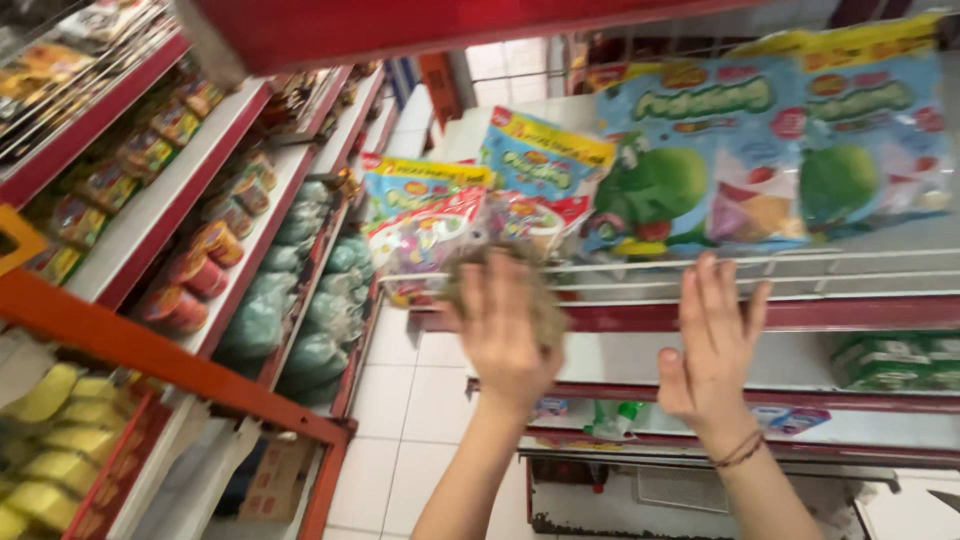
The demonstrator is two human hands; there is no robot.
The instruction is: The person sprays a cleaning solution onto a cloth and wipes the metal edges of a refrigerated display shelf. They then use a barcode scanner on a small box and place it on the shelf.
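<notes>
My left hand (503,325) is raised in front of a shelf and grips a brownish fuzzy cloth or sponge (545,300) against its palm. My right hand (715,345) is lifted beside it, fingers spread and holding nothing, a thread bracelet on the wrist. Both hands sit just below a white wire shelf rail (790,262). Behind the rail stand large blue snack bags (700,165) with green cartoon figures. Smaller colourful bags (430,215) lean at the shelf's left end, right above my left hand.
A red and white shelf unit (215,215) on the left carries jars, packets and green bags. Yellow bags (45,440) lie low at the left. White floor tiles (400,400) run down the narrow aisle. Lower shelves on the right hold green packets (885,360).
</notes>
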